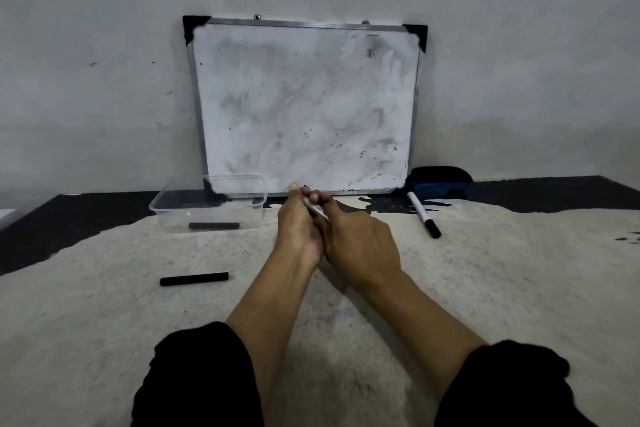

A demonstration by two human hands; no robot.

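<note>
left hand [298, 229], right hand [361, 243] grip marker [316, 210]

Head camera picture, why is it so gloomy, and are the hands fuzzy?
Head view: dim, flat light, darker toward the corners; the left hand and right hand gripping the white-barrelled marker pen look slightly soft; the sides of the silver-framed, smudged whiteboard slant, likely from the wide lens; no strong glare, only faint shadow beside the wrists.

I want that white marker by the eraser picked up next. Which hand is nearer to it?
Right. The right hand sits left of the white marker; the left hand is farther left, pressed against the right hand. Both grip a second marker.
</note>
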